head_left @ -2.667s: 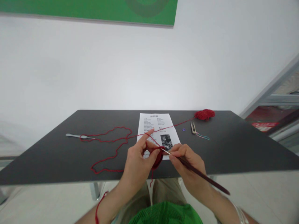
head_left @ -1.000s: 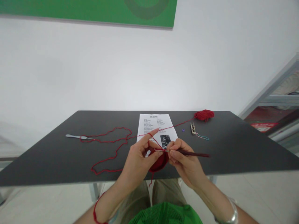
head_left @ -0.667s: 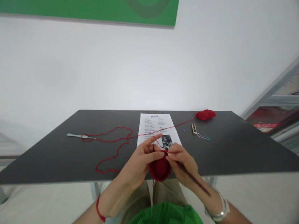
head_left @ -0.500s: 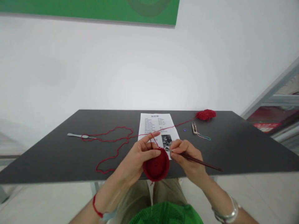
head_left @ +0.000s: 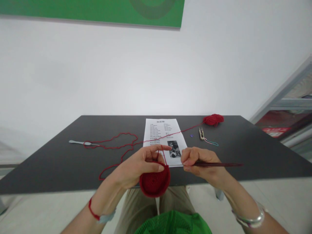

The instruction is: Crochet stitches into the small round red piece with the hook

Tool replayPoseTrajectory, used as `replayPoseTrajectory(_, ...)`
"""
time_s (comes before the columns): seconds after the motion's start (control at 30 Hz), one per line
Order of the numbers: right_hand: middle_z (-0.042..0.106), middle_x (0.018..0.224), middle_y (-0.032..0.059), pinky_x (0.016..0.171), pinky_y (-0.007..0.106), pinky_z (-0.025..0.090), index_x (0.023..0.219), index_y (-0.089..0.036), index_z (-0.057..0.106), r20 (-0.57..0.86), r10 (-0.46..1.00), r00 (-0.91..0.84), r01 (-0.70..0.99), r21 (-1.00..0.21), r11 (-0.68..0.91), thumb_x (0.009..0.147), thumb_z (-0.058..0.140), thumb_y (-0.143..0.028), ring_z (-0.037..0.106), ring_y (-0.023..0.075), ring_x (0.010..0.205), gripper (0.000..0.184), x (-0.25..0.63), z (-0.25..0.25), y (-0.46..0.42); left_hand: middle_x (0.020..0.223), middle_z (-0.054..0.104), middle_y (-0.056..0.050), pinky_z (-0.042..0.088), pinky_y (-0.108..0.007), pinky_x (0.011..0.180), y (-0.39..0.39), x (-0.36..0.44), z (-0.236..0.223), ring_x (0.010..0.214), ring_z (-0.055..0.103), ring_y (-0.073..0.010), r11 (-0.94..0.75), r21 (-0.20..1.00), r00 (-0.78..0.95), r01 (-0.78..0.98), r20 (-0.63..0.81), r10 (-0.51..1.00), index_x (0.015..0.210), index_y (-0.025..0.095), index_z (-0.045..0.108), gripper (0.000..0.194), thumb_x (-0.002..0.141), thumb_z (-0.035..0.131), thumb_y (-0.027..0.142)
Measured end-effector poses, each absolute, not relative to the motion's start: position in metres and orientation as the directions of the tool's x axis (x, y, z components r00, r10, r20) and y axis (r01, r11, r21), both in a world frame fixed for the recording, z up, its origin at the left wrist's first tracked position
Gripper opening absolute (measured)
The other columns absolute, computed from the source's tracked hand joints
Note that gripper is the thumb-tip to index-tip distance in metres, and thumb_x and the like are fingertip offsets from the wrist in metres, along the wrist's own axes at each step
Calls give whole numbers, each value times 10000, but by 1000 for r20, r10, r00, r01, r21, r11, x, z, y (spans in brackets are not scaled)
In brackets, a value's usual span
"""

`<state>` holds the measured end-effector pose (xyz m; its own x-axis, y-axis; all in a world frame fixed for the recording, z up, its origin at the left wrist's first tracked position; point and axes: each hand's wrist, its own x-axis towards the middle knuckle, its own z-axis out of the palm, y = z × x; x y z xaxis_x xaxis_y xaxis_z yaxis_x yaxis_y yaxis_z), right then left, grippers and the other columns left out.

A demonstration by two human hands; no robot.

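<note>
A round, cupped piece of red crochet (head_left: 155, 182) is pinched at its top edge by my left hand (head_left: 143, 165). Red working yarn (head_left: 163, 155) runs from that edge up over my left index finger, which stretches out to the right. My right hand (head_left: 203, 162) grips a dark brown crochet hook (head_left: 219, 164) like a pen, its shaft pointing right. The tip of the hook is hidden by my fingers. A gap separates my right hand from the crochet piece.
A printed sheet (head_left: 156, 130) lies behind my hands. Farther right are a red yarn ball (head_left: 213, 120), a small purple ring (head_left: 191, 135) and thread snips (head_left: 201, 133) with a cord. To the left, loose yarn (head_left: 122, 156) loops near a grey-handled tool (head_left: 79, 142) on the dark table (head_left: 60, 169).
My right hand has moved right with the hook, away from the crochet edge, and the hook lies flatter. My left hand has shifted slightly left and down with the crochet piece.
</note>
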<state>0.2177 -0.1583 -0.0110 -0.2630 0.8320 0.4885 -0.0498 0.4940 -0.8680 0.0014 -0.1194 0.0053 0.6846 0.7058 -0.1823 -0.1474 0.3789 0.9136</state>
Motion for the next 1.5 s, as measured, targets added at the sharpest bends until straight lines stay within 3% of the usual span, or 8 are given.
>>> replayPoseTrajectory(0.13,623,699,5,465,223,412,666,-183,624,366,879,-306,-231,-924,304,715,766,-164,520,97,544,152,216,-12,-152,696,633,7,364,-190,529,-120,1,8,574,537,-81,338,935,692,-108,-174,700,1074,135,667,453,631,750,95)
replayPoseTrajectory(0.27,555,648,-40,353,173,357,696,-188,569,178,930,-320,-528,-849,-19,715,761,-215,425,64,446,195,201,-22,-151,673,633,23,410,-228,609,-125,11,7,625,567,-112,91,992,502,-83,-38,864,1067,144,647,429,648,722,93)
replayPoseTrajectory(0.4,578,692,-33,486,232,491,721,-192,568,152,983,-105,-586,-808,62,719,750,-228,505,87,534,186,180,-30,-159,658,624,35,441,-261,658,-132,21,5,653,590,-137,-50,996,310,-75,71,948,1086,157,627,424,671,704,118)
replayPoseTrajectory(0.53,577,674,-32,538,228,480,698,-189,582,304,950,68,-481,-824,299,742,734,-232,530,87,552,164,174,-31,-161,641,648,27,432,-247,587,-132,22,3,592,599,-131,79,984,376,-159,-13,926,1122,145,613,475,663,737,142)
replayPoseTrajectory(0.77,557,668,-36,579,290,527,725,-201,589,399,911,-99,-425,-845,324,789,706,-210,536,103,550,134,190,-35,-150,678,674,8,409,-224,567,-129,18,2,594,604,-117,126,967,393,-219,-30,919,1173,123,591,535,660,743,124)
replayPoseTrajectory(1.03,542,711,-34,571,227,472,766,-219,583,461,887,2,-245,-860,448,832,642,-142,529,97,599,117,188,-38,-161,642,635,26,387,-215,550,-131,23,4,566,552,-102,81,974,351,-210,-2,936,1174,105,575,546,654,736,144)
replayPoseTrajectory(1.33,544,695,-34,546,195,469,737,-221,550,560,828,43,28,-829,559,836,593,-115,524,95,593,151,181,-26,-168,657,634,28,444,-258,647,-134,25,-4,633,588,-135,-67,995,255,-80,85,963,1205,113,553,523,703,683,181)
replayPoseTrajectory(1.5,586,750,-21,573,185,457,799,-222,557,720,693,33,309,-667,678,825,558,-36,567,91,635,188,175,-28,-176,656,667,27,471,-292,761,-140,30,-7,669,631,-154,-243,966,147,90,229,962,1166,155,621,420,747,651,163)
